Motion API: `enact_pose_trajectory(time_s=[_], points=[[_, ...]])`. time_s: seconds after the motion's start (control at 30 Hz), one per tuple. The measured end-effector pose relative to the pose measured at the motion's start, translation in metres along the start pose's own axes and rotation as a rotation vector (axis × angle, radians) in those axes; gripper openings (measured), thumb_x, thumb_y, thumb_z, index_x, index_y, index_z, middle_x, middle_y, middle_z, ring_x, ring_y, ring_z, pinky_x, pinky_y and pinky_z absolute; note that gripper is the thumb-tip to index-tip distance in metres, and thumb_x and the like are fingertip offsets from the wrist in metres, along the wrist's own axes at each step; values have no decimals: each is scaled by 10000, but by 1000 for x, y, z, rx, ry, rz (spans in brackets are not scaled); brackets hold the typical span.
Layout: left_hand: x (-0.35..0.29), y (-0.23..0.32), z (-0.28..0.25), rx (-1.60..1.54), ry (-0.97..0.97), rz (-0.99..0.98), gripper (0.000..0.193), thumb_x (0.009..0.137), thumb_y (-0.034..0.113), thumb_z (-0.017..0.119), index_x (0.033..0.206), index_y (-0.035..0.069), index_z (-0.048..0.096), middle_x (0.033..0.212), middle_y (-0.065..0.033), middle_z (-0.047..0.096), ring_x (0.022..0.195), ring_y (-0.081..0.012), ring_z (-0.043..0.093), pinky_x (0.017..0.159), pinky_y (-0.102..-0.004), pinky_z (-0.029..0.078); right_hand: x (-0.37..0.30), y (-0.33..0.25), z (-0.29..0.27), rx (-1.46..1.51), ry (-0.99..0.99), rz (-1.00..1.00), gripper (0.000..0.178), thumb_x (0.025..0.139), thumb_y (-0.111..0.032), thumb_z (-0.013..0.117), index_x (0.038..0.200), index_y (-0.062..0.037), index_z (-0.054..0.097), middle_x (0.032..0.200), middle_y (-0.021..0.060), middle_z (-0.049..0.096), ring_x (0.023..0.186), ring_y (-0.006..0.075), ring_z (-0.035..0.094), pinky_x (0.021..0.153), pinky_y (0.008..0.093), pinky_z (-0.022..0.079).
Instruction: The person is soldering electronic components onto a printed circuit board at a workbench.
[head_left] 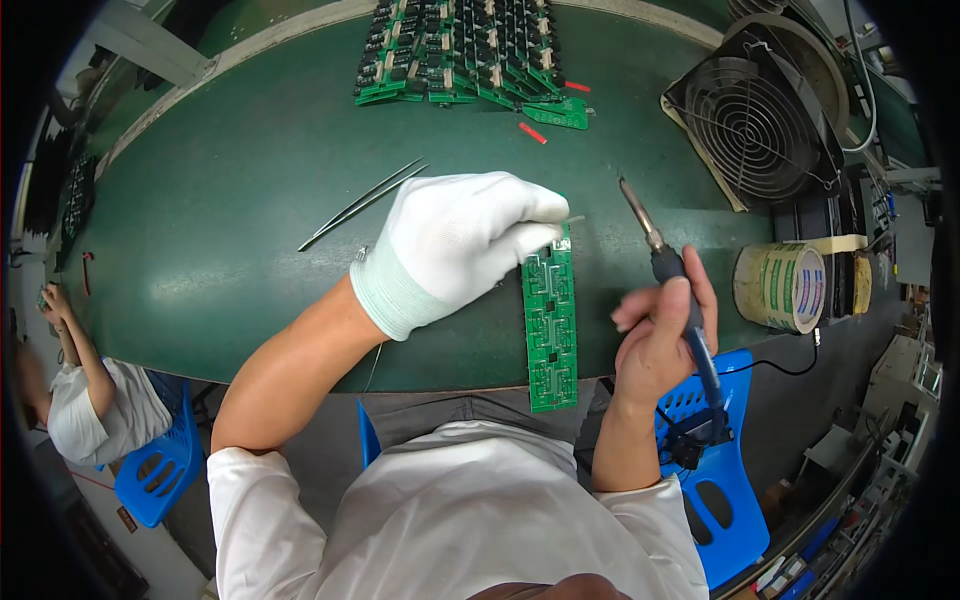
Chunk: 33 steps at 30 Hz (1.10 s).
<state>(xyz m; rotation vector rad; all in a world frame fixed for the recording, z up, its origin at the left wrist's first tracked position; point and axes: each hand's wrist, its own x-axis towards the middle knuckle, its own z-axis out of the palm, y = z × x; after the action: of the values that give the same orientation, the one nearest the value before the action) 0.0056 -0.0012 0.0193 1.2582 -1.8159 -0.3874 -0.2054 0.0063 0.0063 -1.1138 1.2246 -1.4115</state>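
In a white knitted glove, my left hand (462, 240) pinches thumb and finger together over the far end of a long green circuit board (551, 330). A short, thin, pale piece (574, 219) sticks out at the fingertips; its kind is too small to tell. The board's near end juts past the table's front edge. My bare right hand (660, 335), right of the board, is closed round a soldering iron (672, 265). The iron's tip points up and away, apart from the board. Left of the glove lie metal tweezers (360, 205).
Stacked circuit boards (460, 50) stand at the far edge, with red strips (532, 133) near them. A fan with a wire guard (750, 125) and a tape roll (780, 287) are at right. Beside me is a blue chair (735, 450). Another person (105, 400) sits at far left.
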Motion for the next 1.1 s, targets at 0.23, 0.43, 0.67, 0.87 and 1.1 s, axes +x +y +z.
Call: enact_pose_trajectory(time_s=[0.23, 0.43, 0.67, 0.87, 1.1], points=[[0, 0, -1, 40, 12, 25, 182, 751, -6, 767, 917, 46, 712, 779, -28, 692, 579, -148, 572, 551, -263, 458, -17, 5, 16, -421, -346, -359, 788, 730, 27, 774, 1433, 27, 419, 1204, 227, 656, 990, 248, 684, 859, 313, 555], [-2, -1, 5, 42, 50, 29, 152, 762, -14, 756, 890, 39, 695, 803, -30, 676, 566, -129, 535, 524, -249, 428, -20, 9, 20, -607, -416, -488, 934, 643, 16, 833, 1464, 17, 387, 1319, 210, 614, 1137, 291, 652, 950, 346, 534], [-3, 8, 2, -97, 80, -82, 185, 758, -19, 747, 928, 38, 702, 847, -39, 669, 588, -130, 531, 535, -249, 427, -20, 10, 22, -594, -405, -457, 950, 634, 5, 842, 1469, 6, 388, 1327, 202, 611, 1129, 291, 655, 943, 348, 536], [9, -11, -38, 325, 216, 0, 178, 826, 77, 694, 1004, 79, 703, 902, -27, 683, 648, -208, 612, 612, -309, 495, -23, 9, 22, -596, -392, -457, 944, 638, 9, 837, 1470, 1, 391, 1331, 194, 611, 1109, 287, 661, 936, 345, 537], [-2, -43, -61, 643, 5, -133, 158, 869, 92, 639, 1014, 81, 701, 908, -26, 663, 698, -222, 628, 670, -323, 505, -22, 4, 24, -606, -415, -491, 910, 661, 30, 803, 1473, -13, 395, 1325, 188, 616, 1093, 280, 666, 931, 353, 539]])
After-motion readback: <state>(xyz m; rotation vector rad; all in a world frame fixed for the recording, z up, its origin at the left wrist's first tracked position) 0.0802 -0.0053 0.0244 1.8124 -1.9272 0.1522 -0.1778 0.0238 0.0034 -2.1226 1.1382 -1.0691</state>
